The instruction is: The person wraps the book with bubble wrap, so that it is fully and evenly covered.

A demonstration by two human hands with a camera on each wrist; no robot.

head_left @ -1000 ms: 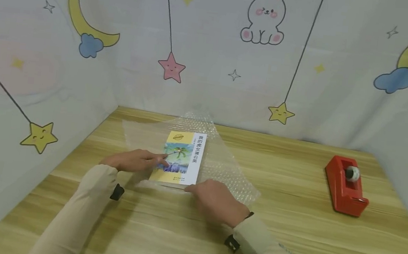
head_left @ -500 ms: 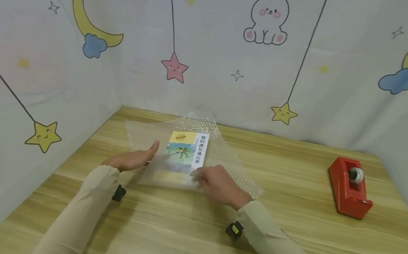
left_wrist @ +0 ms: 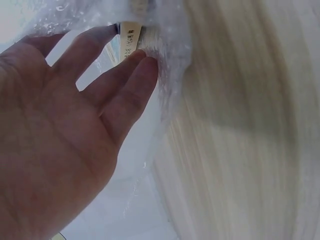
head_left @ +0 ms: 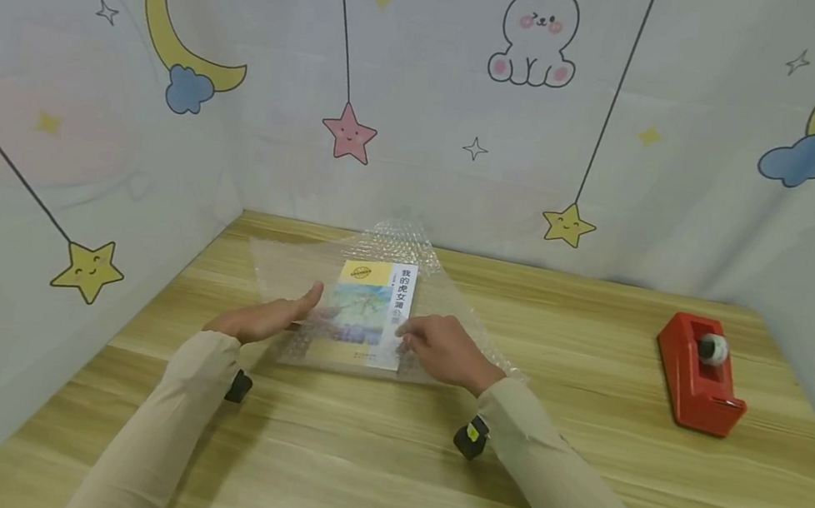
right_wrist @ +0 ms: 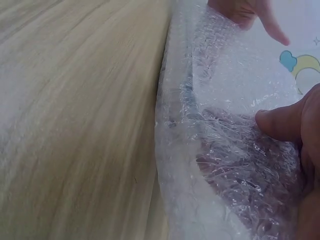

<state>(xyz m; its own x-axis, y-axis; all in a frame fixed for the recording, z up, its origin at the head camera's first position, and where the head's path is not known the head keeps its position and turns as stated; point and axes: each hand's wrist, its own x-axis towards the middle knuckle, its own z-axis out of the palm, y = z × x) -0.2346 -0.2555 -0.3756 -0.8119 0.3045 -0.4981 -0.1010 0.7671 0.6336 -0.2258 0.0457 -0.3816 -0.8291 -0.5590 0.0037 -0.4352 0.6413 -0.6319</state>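
Observation:
A paperback book (head_left: 367,275) with a yellow, blue and white cover lies on a sheet of bubble wrap (head_left: 397,244). A near flap of the wrap runs over the lower part of the cover. At the book's left side is my left hand (head_left: 264,320), thumb raised and fingers reaching under the flap. In the left wrist view, its extended fingertips (left_wrist: 147,67) are at the pages and wrap. My right hand (head_left: 447,352) pinches the flap near the book's right edge. The right wrist view shows its thumb (right_wrist: 280,122) on top, with fingers seen through the plastic.
A red tape dispenser (head_left: 699,375) with a roll in it stands at the right of the wooden table (head_left: 353,466). Behind the table hangs a white cloth (head_left: 416,179) printed with stars, moons and a rabbit.
My right hand has drawn the near wrap flap up over the book's lower part, moving away from the table's front. My left hand's thumb has lifted off the cover and its fingers are now beneath the flap.

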